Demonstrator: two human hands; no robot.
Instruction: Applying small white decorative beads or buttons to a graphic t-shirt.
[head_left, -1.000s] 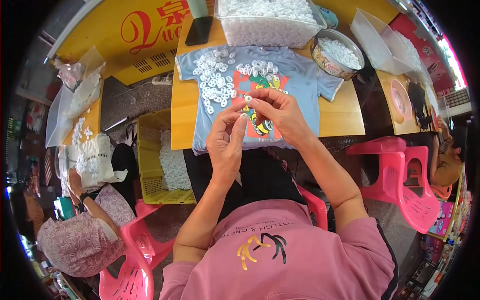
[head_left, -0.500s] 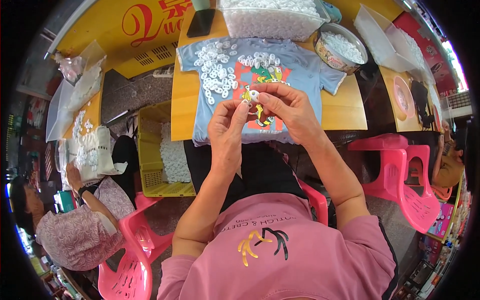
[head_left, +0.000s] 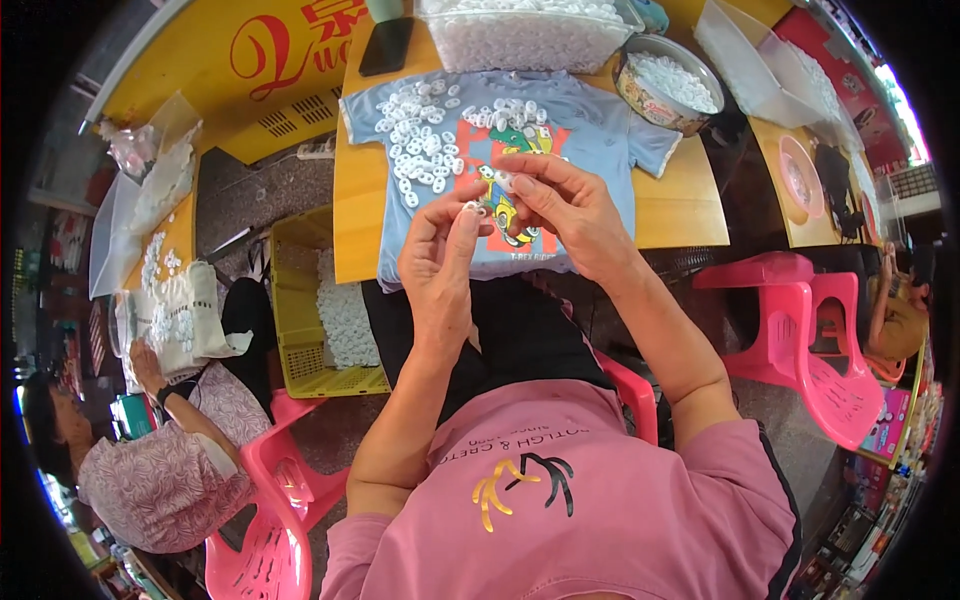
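Over a blue T-shirt (head_left: 590,125) spread on the table, both my hands are raised close together, a small gap between their fingertips. My left hand (head_left: 440,240) is closed, with thumb and fingers pinching a small white piece (head_left: 476,208), mostly covered by the fingertips. My right hand (head_left: 575,215) pinches a white oval plastic piece (head_left: 503,181) between thumb and forefinger. Beyond them on the shirt lie a loose pile of white oval two-holed plastic pieces (head_left: 425,150) and a smaller cluster of the same pieces (head_left: 510,113).
A clear bin (head_left: 530,50) and a round tin (head_left: 690,125), both full of white pieces, stand at the back. A black phone (head_left: 387,47) lies beside the bin. A yellow crate (head_left: 305,345) sits below left. Pink chairs (head_left: 780,330) flank me; another person's hand (head_left: 147,365) works at left.
My hands have drawn slightly apart; the two white pieces, close together before, are now separated. The whole view has shifted a little. The piles look the same.
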